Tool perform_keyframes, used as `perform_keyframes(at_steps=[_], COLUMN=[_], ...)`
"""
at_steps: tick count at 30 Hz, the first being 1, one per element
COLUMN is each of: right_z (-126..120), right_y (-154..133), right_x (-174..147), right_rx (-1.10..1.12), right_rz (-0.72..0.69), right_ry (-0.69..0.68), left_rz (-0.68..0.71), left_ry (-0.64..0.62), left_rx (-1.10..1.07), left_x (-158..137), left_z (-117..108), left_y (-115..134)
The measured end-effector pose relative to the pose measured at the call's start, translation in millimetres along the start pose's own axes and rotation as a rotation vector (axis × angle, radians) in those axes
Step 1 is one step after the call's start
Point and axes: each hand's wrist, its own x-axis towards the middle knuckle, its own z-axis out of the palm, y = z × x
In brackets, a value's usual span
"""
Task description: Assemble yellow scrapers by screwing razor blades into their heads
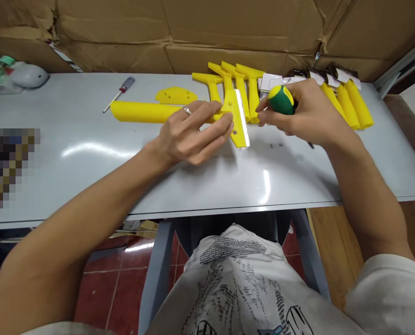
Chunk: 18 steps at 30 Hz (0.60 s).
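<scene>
My left hand (193,132) is closed around the head end of a yellow scraper (141,112), whose long handle points left along the table. Its head carries a bright blade strip (242,118) on the right edge, and two screws show in its face. To the right of the blade, my right hand (310,109) grips a screwdriver (281,100) with a green and yellow handle; the butt faces me and most of the shaft is hidden. A dark tip pokes out below that hand. On the table under it lie a couple of small screws (272,145).
Several yellow scraper bodies (240,83) lie behind my hands. A yellow plate with holes (175,95) and a second screwdriver (127,84) are at the back left. More yellow handles (359,104) with packaging lie right. Cardboard (214,28) walls the table's (88,172) back.
</scene>
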Motion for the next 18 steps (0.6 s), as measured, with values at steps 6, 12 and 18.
perform_keyframes(at_steps=[6, 12, 18], right_z=[30, 32, 34], right_y=[2, 6, 5], right_x=[2, 5, 2], right_rx=[0.566, 0.779, 0.734], right_rz=[0.060, 0.026, 0.013], right_ry=[-0.027, -0.098, -0.088], left_rz=[-0.076, -0.181, -0.222], left_ry=[-0.004, -0.012, -0.117], left_rx=[-0.127, -0.191, -0.216], left_x=[4, 18, 22], left_z=[-2, -20, -31], left_y=[25, 47, 63])
